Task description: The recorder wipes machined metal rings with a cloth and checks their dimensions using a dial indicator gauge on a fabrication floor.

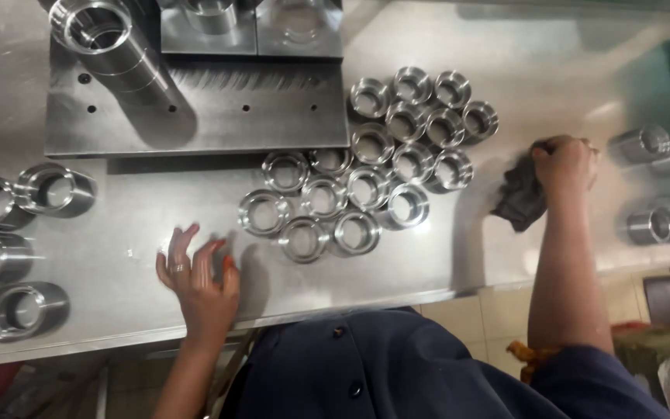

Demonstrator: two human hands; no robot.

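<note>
My right hand [564, 164] is closed in a fist around a dark grey rag [523, 195], knuckles up, pressing the cloth flat against the steel table [118, 256]; most of the rag bunches out from under my palm toward seven o'clock. My left hand [198, 278] lies open, fingers spread and slightly curled, fingertips resting on the bare tabletop and holding nothing; there is a ring on one finger. The nearest piece to it is a short polished metal ring [264, 212] at about two o'clock from that hand, close but not touching. That ring belongs to a tight cluster of machined rings [381, 167] standing on end, bores facing up, packed rim to rim in a band that climbs from the table's middle toward one o'clock; the cluster sits between my two hands, and its upper end lies near my right fist at roughly ten o'clock from it. At eleven o'clock from my left hand sits a thick steel plate [195, 116] with small holes, carrying a tall stepped hollow cylinder [110, 46] at its left end and two square blocks [250, 27] along its far edge. Larger flanged sleeves [21, 225] lie on their sides at nine o'clock, well apart from my left hand. More small sleeves [657, 186] lie at three o'clock just beyond my right fist. None of the rings sits in any tray or bin; all rest directly on the table.
</note>
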